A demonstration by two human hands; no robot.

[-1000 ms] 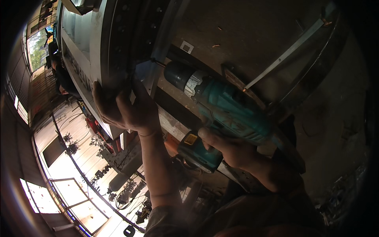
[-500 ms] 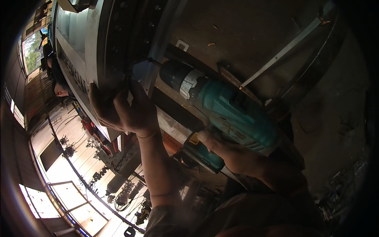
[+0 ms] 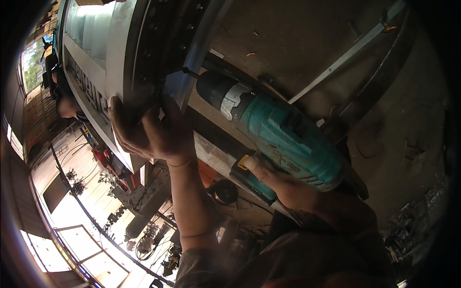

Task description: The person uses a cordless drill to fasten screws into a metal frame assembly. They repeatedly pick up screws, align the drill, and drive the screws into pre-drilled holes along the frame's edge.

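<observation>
My right hand (image 3: 288, 189) grips a teal and black cordless drill (image 3: 288, 137), its thumb beside a yellow part. The drill points up and left. The short dark bit (image 3: 189, 72) in its chuck ends close to a bluish metal flange, and I cannot tell whether they touch. My left hand (image 3: 165, 137) lies with curled fingers at the edge of a pale metal frame (image 3: 117, 62), against a dark strip with rows of holes (image 3: 161, 53). Shadow hides its fingertips and whatever they pinch.
A dark beam (image 3: 211, 129) runs below the drill. A long pale metal bar (image 3: 345, 57) and a curved dark rim (image 3: 379, 72) stand at the right over a brown floor. Another person (image 3: 67, 105) is beyond the frame at far left. Red items (image 3: 108, 163) lie behind it.
The drill has shifted slightly right and down with my right hand. My left hand stays at the same place on the frame. The view has tilted a little and brightened.
</observation>
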